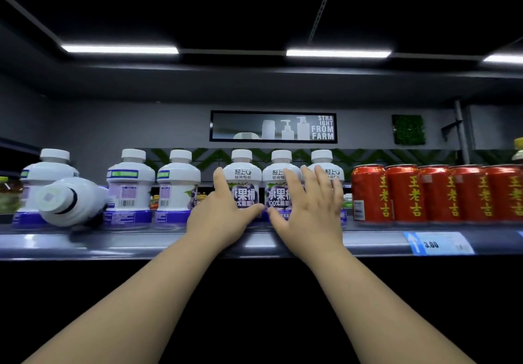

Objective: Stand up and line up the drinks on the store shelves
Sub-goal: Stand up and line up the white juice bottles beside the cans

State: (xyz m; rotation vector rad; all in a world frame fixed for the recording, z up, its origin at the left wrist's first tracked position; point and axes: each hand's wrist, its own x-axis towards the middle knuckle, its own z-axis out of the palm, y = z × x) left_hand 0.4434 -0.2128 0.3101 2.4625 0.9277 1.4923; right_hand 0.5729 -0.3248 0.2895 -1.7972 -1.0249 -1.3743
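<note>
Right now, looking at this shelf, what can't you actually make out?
- Head view: lower labels of two grape juice bottles, covered by the left hand and right hand.
- Price tag: only 3.00 reads, the rest is blurred.
- Tipped bottle: label faces away.
- Red cans: row cut off by the right edge.

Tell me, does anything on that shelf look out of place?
Yes. One white bottle lies tipped on its side near the left end of the shelf, its base facing the camera, while the bottles around it and the red cans stand upright.
</note>
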